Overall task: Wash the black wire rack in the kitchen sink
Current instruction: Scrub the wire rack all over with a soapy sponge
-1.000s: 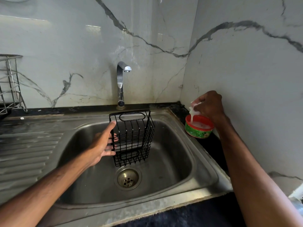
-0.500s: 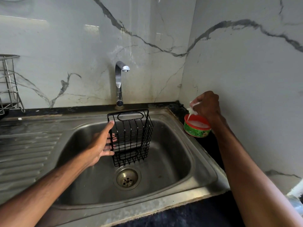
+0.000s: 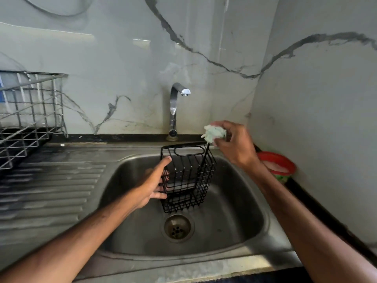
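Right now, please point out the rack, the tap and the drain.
rack (image 3: 189,176), head view, middle of its wire grid.
tap (image 3: 173,109), head view, upright pipe.
drain (image 3: 177,227), head view, metal strainer.

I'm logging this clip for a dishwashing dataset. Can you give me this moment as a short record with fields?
left hand: holds the black wire rack by its side, inside the sink
right hand: pinches a soapy scrubber just above the rack's back right corner
tap: no water visible
soap tub: red-rimmed, right of the sink
drain: uncovered, in front of the rack
drying rack: silver wire, far left
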`<act>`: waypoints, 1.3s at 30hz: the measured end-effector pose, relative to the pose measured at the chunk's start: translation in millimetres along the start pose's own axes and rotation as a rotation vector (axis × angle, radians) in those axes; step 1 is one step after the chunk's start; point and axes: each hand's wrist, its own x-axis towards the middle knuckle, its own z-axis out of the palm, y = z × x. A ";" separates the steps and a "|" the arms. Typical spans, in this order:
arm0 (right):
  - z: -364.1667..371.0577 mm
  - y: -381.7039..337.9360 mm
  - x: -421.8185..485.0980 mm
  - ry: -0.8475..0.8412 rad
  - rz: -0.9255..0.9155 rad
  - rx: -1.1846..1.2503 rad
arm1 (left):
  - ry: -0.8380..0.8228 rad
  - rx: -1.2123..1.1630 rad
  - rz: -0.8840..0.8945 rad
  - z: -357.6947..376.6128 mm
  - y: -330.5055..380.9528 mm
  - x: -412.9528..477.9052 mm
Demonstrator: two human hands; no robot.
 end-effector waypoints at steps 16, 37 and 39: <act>78.7 -2.7 -23.0 -0.244 -0.497 -0.253 | -0.003 0.141 0.093 16.5 5.2 -12.6; 95.5 -19.8 -36.6 -0.348 -0.511 -0.344 | 0.013 0.159 0.128 13.6 5.3 -13.6; 92.9 -13.0 -33.3 -0.361 -0.539 -0.333 | 0.008 0.155 0.126 12.7 4.5 -11.8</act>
